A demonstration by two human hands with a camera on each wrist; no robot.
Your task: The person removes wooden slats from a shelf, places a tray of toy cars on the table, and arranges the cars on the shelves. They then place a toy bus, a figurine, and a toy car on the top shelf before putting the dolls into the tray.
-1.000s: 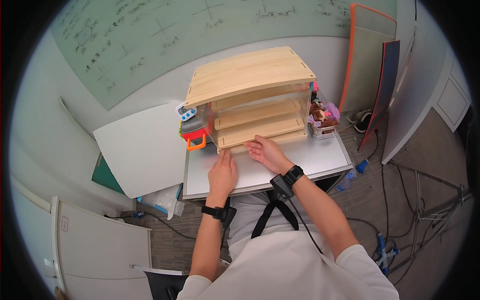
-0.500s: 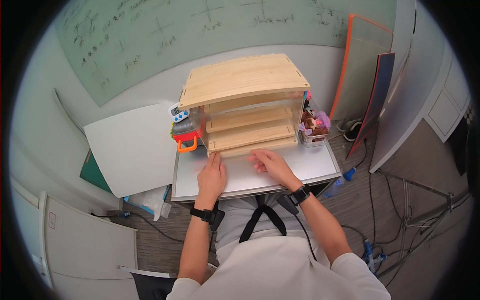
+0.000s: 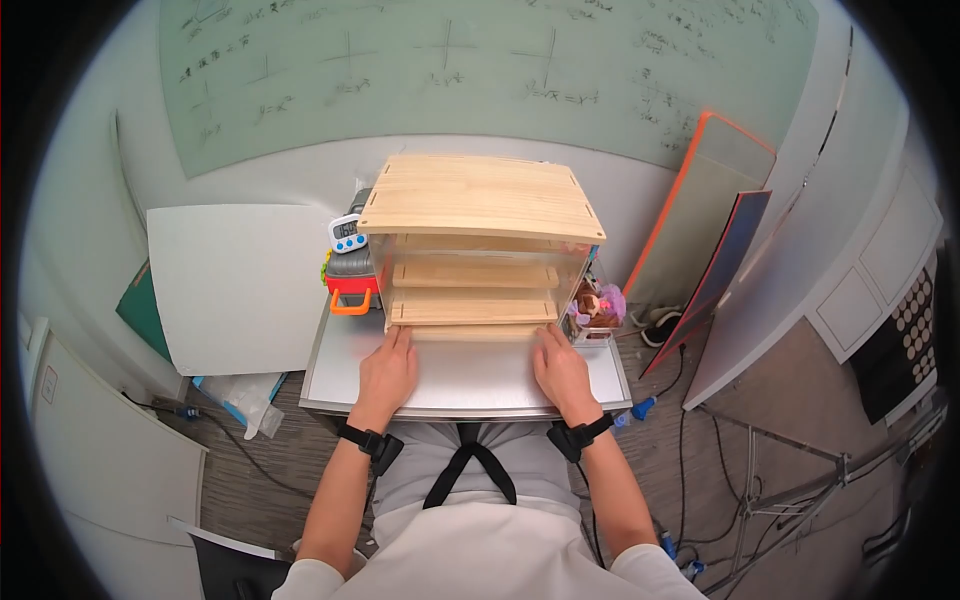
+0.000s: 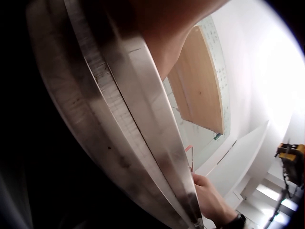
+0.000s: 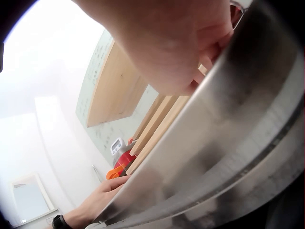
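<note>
A wooden shelf unit (image 3: 480, 192) with clear side panels and several stepped boards stands on the metal-topped table (image 3: 468, 385). At its front left corner, my left hand (image 3: 388, 375) touches the bottom board (image 3: 470, 333) with extended fingertips. My right hand (image 3: 562, 370) is at the front right corner, fingertips right at the end of the same board and slightly bent. The right wrist view shows the right hand (image 5: 167, 47) close over the table's metal edge, its fingertips partly hidden. Both hands are about level with each other.
Left of the shelf are a white digital timer (image 3: 348, 234) and a grey-and-red case (image 3: 352, 282) with an orange handle. A clear bin (image 3: 597, 318) holding dolls stands at the right. Behind hangs a whiteboard (image 3: 480, 80); a white panel (image 3: 235, 290) leans at the left.
My right hand has left the middle of the shelf's front, drawn back and moved right to the front right corner. The left hand stays at the left corner. The head view has turned.
</note>
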